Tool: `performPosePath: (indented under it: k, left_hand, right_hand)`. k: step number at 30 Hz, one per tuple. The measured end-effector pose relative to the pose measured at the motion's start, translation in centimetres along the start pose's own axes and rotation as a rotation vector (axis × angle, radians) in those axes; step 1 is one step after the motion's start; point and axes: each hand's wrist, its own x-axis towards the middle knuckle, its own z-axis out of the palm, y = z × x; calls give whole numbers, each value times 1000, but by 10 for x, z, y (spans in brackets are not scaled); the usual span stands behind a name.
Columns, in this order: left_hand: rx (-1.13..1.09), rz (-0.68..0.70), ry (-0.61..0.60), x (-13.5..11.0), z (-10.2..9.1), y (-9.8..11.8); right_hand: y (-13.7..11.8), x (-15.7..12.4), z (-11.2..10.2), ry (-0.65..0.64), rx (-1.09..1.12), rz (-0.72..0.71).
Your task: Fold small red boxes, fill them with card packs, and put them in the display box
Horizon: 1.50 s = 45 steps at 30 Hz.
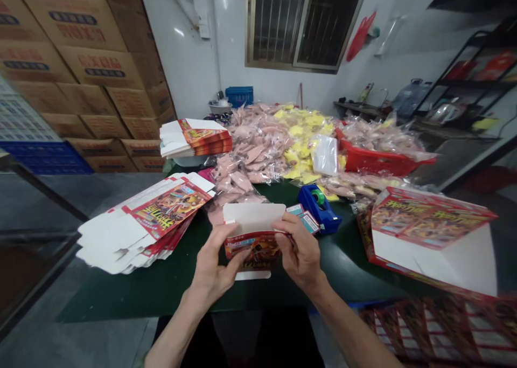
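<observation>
The small carton [254, 220] is covered at both sides by the left hand [212, 271] and the right hand [301, 252] — its print is blurred past reading. The brown boxes [81, 50] at the far left are cut off by the edge; what is kept on the far-right shelf [480, 71] cannot be told.

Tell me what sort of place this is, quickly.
Most likely a small packing workshop or stockroom. Brown cartons are stacked high against the wall, bagged pink and yellow goods are heaped on the green table, and flat box blanks lie beside the red box that the left hand and right hand hold.
</observation>
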Motion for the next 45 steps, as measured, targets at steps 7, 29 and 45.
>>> performPosePath:
  k: [7,29,45]
  left_hand:
    - [-281,-226,196,25,14,20]
    - [-264,-169,-348,47,-11,32]
    - [-210,48,-428,53,-23,36]
  right_hand:
    - [-18,16,-13,-25,311,466]
    - [1,21,-45,-325,130,446]
    - [-17,13,-40,-184,70,271]
